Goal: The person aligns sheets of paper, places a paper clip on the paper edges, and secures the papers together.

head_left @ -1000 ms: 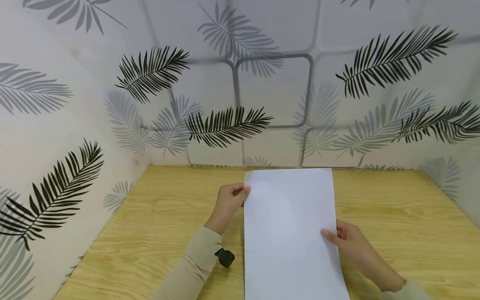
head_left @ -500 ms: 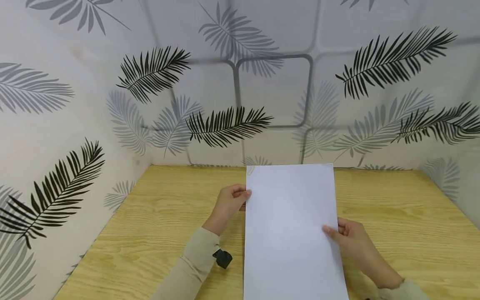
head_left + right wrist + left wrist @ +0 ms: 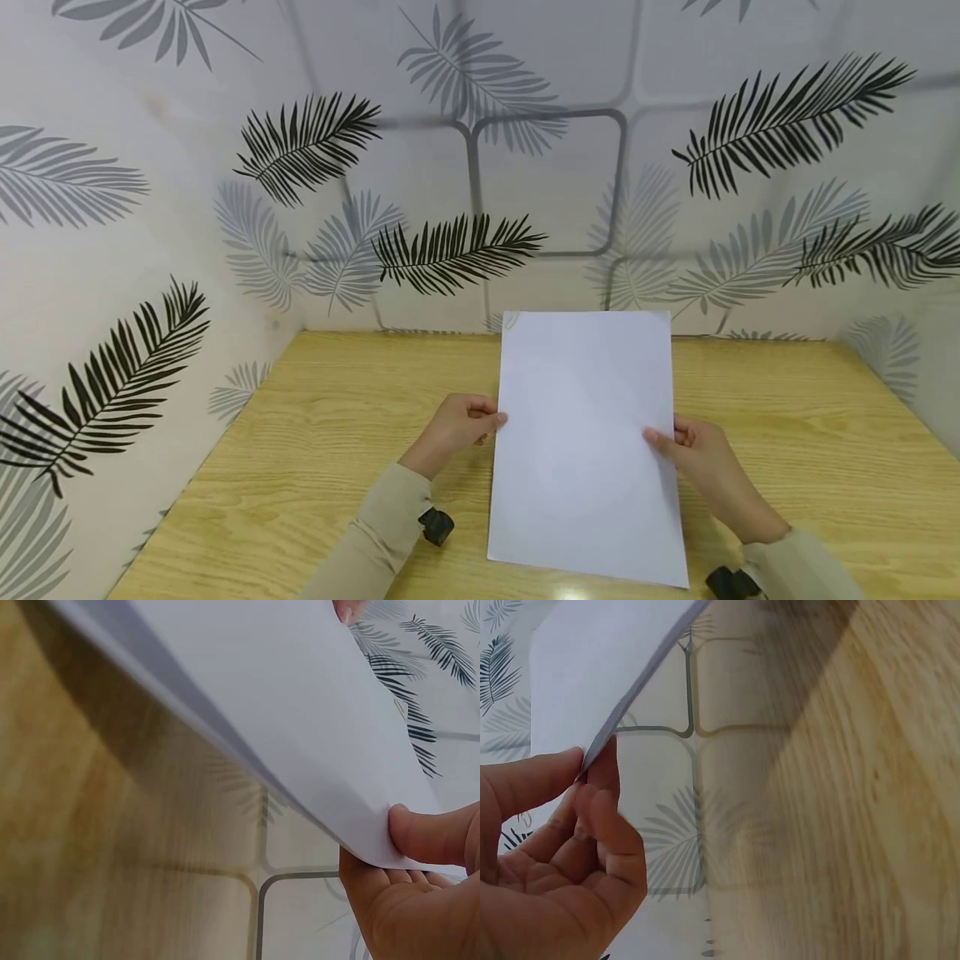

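Observation:
A stack of blank white paper sheets point(image 3: 585, 442) is held upright, tilted, above the table. Its edge shows several layers in the left wrist view. On its top left corner sits a small pale yellowish paper clip point(image 3: 512, 320). My left hand point(image 3: 461, 429) pinches the left edge, thumb in front and fingers behind. Halfway down the opposite edge, my right hand point(image 3: 701, 458) grips the sheets, its thumb point(image 3: 427, 834) lying on the front face and the other fingers beneath. The sheets hide part of those fingers.
Light wood-grain table point(image 3: 322, 417) lies under both hands. A leaf-patterned wall point(image 3: 435, 167) rises behind it and on the left side. Small black devices are strapped at the left wrist point(image 3: 436, 526) and right wrist point(image 3: 731, 582).
The paper stack has risen and tipped up, so its lower edge now shows above the table. My left hand sits lower along its edge; my right hand has moved up slightly with the sheets.

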`<state>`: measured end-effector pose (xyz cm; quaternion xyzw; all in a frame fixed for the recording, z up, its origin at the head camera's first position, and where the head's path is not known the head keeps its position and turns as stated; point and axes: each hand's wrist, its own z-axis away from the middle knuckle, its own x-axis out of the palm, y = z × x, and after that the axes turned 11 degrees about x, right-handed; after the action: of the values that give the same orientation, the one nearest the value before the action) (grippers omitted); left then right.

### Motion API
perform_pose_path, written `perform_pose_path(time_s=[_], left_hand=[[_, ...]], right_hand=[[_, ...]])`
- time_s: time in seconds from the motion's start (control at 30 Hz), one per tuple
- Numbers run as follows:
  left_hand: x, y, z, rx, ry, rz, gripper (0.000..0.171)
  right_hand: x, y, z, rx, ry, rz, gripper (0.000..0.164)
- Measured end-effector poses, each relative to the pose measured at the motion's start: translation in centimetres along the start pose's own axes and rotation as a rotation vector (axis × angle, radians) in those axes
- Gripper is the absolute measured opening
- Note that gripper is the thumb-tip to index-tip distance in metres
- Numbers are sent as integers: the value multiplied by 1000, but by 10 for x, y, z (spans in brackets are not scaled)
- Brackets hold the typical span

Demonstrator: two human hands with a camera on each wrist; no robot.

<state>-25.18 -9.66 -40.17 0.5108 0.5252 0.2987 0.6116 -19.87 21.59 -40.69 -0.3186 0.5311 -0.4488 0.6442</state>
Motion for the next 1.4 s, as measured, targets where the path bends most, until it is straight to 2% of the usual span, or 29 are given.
perform_pose_path(time_s=[0.13,0.4,0.6,0.73,0.87,1.03,1.23,1.4], left_hand=[[2,-1,-1,25,19,-16,15],[8,-1,-4,73,100,-52,13],[10,0,-8,94,175,-131,23],[13,-1,-9,101,197,-158,29],[17,-3,-8,135,197,-221,31],[21,-3,-8,174,174,-360,40],[26,2,-9,129,158,-444,56],[31,2,-9,116,128,-495,64]], right_hand=[[4,-5,-7,-24,35,19,50],[11,-17,-14,-36,72,23,43],[13,-25,-18,-48,63,64,42],[13,-27,-21,-53,60,107,41],[13,-27,-26,-79,66,165,39],[12,-25,-32,-99,75,228,35],[11,-24,-38,-74,64,273,39],[11,-20,-41,-68,58,265,36]])
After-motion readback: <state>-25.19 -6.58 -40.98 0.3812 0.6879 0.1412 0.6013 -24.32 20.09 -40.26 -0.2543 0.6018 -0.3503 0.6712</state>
